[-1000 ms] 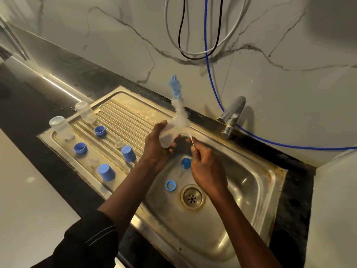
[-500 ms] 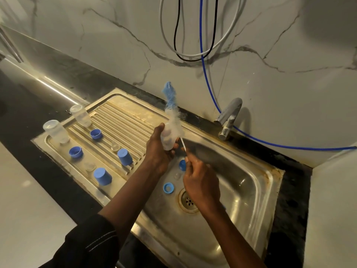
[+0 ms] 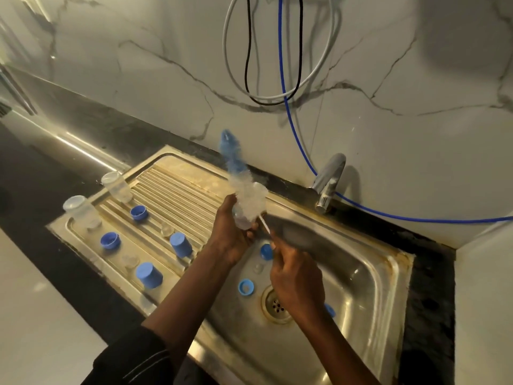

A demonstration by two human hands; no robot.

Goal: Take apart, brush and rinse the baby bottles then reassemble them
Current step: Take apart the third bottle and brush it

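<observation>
The left hand (image 3: 233, 237) grips a clear bottle (image 3: 243, 218) above the sink (image 3: 369, 276), near the basin's back-left corner; the right hand (image 3: 297, 276) pinches the thin white handle of a brush (image 3: 236, 168), whose white and blue bristles stick up past the bottle toward the wall; blur hides how far in the brush sits, though it seems to enter the bottle's mouth. On the basin floor lie a blue ring (image 3: 245, 287) beside the drain (image 3: 276, 304) and a blue cap (image 3: 266, 251) just under the hands. On the drainboard (image 3: 172, 190), two more clear bottles (image 3: 115, 186) stand at the left edge; four blue caps (image 3: 149, 275) are scattered toward its front.
</observation>
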